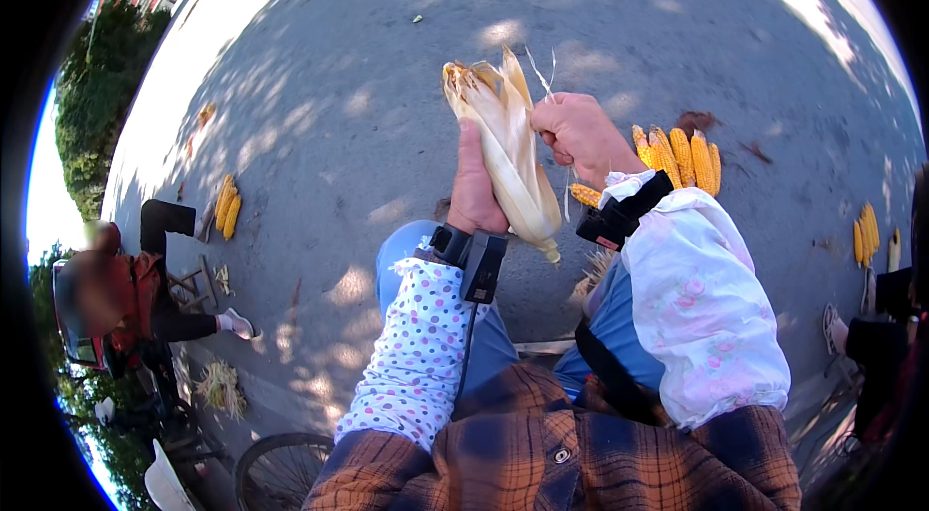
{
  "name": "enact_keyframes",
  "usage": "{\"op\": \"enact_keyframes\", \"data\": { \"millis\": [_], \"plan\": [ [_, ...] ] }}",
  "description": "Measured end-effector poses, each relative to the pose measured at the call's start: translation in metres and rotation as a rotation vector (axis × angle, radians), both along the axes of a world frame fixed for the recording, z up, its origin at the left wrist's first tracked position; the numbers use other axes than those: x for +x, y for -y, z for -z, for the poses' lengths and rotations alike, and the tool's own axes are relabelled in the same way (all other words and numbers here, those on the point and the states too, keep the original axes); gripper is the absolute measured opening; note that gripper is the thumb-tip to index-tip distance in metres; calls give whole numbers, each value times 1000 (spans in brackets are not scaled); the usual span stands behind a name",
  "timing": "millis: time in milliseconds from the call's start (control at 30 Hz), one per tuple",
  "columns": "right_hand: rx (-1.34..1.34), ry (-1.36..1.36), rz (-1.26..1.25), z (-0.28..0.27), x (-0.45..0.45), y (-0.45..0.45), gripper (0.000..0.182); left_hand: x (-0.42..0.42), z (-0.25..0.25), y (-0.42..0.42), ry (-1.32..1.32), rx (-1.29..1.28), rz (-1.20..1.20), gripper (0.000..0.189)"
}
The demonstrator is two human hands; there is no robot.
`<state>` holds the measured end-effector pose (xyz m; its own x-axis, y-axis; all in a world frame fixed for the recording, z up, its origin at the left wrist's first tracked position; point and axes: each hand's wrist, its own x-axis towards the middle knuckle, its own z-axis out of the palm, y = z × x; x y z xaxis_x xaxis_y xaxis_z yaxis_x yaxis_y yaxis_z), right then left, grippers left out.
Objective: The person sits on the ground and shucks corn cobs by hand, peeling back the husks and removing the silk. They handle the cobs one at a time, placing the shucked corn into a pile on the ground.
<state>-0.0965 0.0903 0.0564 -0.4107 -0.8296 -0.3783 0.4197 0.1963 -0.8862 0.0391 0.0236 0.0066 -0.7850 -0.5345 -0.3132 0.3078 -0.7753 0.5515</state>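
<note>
My left hand [475, 184] grips an ear of corn in its pale dry husk [501, 148] from the left and below, thumb along the side. The ear tilts, its frayed top up and left, its stalk end down and right. My right hand [580, 137] is closed beside the husk's upper right edge, with thin pale husk strands [546, 79] pinched in its fingers. Beyond the right wrist lies a row of husked yellow corn cobs [682, 159] on the pavement, and a single cob [585, 194] shows just left of the right cuff.
A seated person [131, 286] is at the left, near a small pile of cobs [228, 207] and a heap of husks [221, 389]. Another person [874, 337] sits at the right edge by more cobs [866, 235]. A bicycle wheel [283, 471] stands at the lower left; brown corn silk [697, 122] lies near the row.
</note>
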Motion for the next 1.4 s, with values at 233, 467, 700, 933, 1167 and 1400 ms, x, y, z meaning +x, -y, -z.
{"op": "enact_keyframes", "data": {
  "millis": [233, 467, 700, 933, 1167, 1400],
  "plan": [
    [-75, -562, 183, 2, 7, 5, 14, 3, -5, -2, 126, -17, -5, 63],
    [-174, -776, 55, -3, 20, -2, 20, 0, 11, -1, 68, -144, -9, 57],
    [-127, -617, -9, 12, 10, 5, 17, -2, 15, -3, 76, -295, -46, 58],
    [-91, -289, 92, 2, 13, 1, 15, -1, 5, -5, 38, -211, -41, 62],
    [-78, -468, -32, 12, 11, 3, 16, 3, 15, 0, 83, -203, -43, 62],
    [-47, -561, -126, 7, 14, 2, 22, 2, 8, -3, 123, -273, -71, 62]
  ]
}}
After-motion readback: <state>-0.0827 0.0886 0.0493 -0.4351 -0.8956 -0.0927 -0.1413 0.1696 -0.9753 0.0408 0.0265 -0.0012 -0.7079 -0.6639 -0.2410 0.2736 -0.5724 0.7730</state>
